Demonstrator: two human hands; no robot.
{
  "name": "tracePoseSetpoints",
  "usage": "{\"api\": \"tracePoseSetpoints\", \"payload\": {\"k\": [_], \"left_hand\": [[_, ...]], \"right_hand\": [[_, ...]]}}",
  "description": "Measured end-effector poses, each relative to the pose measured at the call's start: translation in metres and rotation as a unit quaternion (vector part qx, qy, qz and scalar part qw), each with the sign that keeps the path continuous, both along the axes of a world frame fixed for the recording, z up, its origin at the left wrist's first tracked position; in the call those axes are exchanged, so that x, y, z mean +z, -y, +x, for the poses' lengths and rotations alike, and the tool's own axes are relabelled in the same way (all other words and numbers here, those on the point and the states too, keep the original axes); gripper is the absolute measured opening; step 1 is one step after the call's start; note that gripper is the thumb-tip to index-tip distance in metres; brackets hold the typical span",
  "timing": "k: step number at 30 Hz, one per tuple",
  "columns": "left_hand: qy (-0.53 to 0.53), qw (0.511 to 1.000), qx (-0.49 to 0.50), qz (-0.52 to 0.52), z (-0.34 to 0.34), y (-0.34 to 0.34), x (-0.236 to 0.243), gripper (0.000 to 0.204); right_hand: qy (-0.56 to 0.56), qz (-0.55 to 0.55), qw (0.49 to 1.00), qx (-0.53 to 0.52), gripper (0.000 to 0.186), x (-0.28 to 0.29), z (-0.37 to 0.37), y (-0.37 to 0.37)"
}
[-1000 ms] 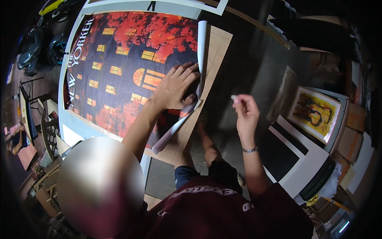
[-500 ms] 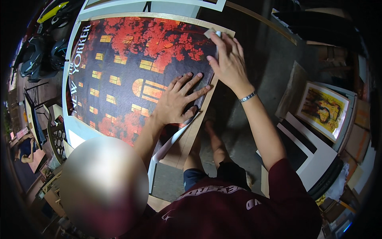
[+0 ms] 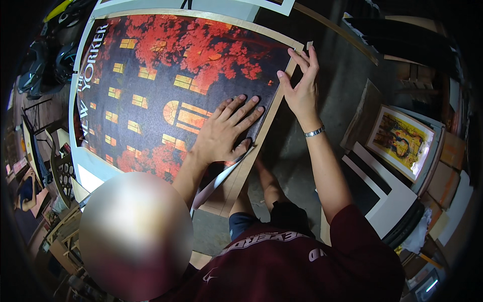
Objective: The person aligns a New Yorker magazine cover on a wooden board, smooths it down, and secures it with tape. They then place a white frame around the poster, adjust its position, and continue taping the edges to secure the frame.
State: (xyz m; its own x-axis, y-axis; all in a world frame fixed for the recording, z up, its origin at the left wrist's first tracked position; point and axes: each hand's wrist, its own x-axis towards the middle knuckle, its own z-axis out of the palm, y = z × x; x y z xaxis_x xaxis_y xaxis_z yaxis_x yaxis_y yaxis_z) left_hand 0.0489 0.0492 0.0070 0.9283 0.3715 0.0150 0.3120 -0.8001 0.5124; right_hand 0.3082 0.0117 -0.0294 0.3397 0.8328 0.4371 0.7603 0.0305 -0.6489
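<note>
A large poster [image 3: 146, 85] of a dark building, lit windows and red foliage lies over a pale wooden board [image 3: 234, 189], its lower right edge curled up. My left hand [image 3: 226, 126] rests open on the poster near that edge, fingers spread, thumb at the curl. My right hand [image 3: 301, 88] is open at the board's upper right corner, fingers apart, thumb at the poster's edge. A small pale piece [image 3: 310, 46] is at one of its fingertips; whether held or stuck, I cannot tell.
A white frame [image 3: 259, 5] lies beyond the board. Motorbikes [image 3: 37, 65] stand at left, where another person [image 3: 27, 194] is at work. A framed yellow print [image 3: 400, 141], cut mat boards [image 3: 382, 211] and cardboard [image 3: 450, 151] are at right, beside the concrete floor [image 3: 337, 100].
My right hand has moved up from beside the board to its upper right corner. My left hand's fingers have spread. The upper part of the curled edge now lies flat.
</note>
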Motion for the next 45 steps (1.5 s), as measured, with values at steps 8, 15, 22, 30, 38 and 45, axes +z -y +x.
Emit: {"api": "tracePoseSetpoints", "payload": {"k": [8,15,22,30,38,45], "left_hand": [[-0.062,0.990,0.118,-0.054,-0.114,0.072,-0.003,0.060],[-0.152,0.982,0.079,-0.079,-0.197,0.155,0.007,0.072],[-0.100,0.992,0.060,-0.051,-0.197,0.150,0.004,0.068],[-0.078,0.994,0.068,-0.030,-0.199,0.152,-0.002,0.060],[-0.083,0.994,0.052,-0.040,-0.197,0.148,-0.002,0.063],[-0.106,0.992,0.070,-0.010,-0.192,0.155,0.002,0.064]], "right_hand": [[-0.094,-0.022,0.995,0.036,0.093,0.000,-0.004,-0.003],[-0.029,-0.018,0.997,0.064,0.089,-0.008,-0.003,0.002],[-0.035,-0.023,0.997,0.069,0.089,-0.010,0.000,0.001],[-0.030,-0.044,0.997,0.052,0.092,-0.007,0.000,-0.001],[-0.053,-0.023,0.996,0.066,0.089,-0.008,0.002,0.002],[-0.066,-0.016,0.996,0.048,0.099,-0.004,-0.001,-0.002]]}}
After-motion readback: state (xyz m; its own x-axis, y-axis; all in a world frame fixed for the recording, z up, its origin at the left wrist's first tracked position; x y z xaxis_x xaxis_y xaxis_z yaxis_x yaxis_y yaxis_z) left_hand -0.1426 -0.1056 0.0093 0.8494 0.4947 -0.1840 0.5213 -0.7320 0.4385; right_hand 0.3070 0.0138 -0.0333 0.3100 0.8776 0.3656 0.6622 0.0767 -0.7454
